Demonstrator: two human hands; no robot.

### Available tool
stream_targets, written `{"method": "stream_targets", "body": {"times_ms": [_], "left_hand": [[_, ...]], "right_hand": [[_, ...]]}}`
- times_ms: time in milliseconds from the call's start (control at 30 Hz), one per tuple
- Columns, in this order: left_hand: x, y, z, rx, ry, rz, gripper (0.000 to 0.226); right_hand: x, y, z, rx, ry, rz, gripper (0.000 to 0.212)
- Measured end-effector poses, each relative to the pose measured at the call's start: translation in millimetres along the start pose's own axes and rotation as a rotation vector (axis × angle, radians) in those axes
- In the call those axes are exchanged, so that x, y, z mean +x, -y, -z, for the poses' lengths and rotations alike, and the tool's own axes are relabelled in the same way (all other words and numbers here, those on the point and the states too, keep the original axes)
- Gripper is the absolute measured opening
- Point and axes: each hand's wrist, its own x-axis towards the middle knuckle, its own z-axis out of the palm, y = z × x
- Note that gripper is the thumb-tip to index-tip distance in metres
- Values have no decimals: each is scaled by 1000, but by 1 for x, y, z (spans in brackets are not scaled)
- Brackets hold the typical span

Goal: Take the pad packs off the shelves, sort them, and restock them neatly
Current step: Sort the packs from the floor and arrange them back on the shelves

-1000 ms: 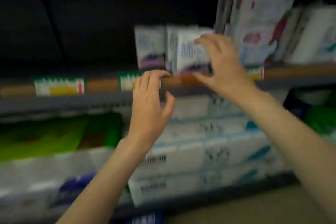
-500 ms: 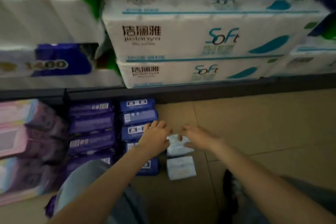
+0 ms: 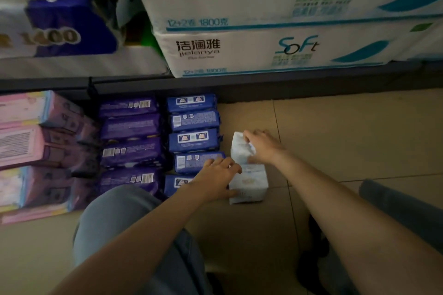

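Observation:
Two white pad packs lie on the tan floor tiles in a short column. My right hand (image 3: 262, 148) grips the far white pack (image 3: 239, 149), thumb and fingers round its right side. My left hand (image 3: 217, 178) holds the left side of the near white pack (image 3: 251, 183). To the left run sorted rows on the floor: blue packs (image 3: 193, 122), purple packs (image 3: 129, 124) and pink packs (image 3: 26, 143).
The bottom shelf edge (image 3: 263, 81) runs across above the rows. It carries large white tissue bales (image 3: 263, 48) and a pack with a blue label (image 3: 69, 29). My knee (image 3: 124, 220) and a dark shoe (image 3: 314, 263) are near the bottom. Bare tiles (image 3: 347, 127) lie to the right.
A second ago both hands were at white packs on an upper shelf. The view has dropped to the floor, and the hands now hold two white packs beside the blue row.

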Motion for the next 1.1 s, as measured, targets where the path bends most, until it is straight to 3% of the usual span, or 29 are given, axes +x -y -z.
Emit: {"method": "stream_targets", "body": {"times_ms": [300, 467, 633, 800, 1100], "left_hand": [[40, -37, -24, 219, 203, -61, 85], [47, -26, 16, -144, 136, 15, 58], [45, -16, 103, -499, 150, -165, 38], [9, -5, 217, -724, -72, -305, 29], [-118, -3, 395, -737, -571, -471, 28]], "right_hand": [[-36, -53, 58, 212, -193, -157, 52], [-58, -47, 93, 225, -202, -145, 51], [-84, -29, 172, 167, -228, -110, 46], [-138, 5, 274, 57, -437, -41, 47], [-236, 103, 432, 43, -915, 216, 44]]}}
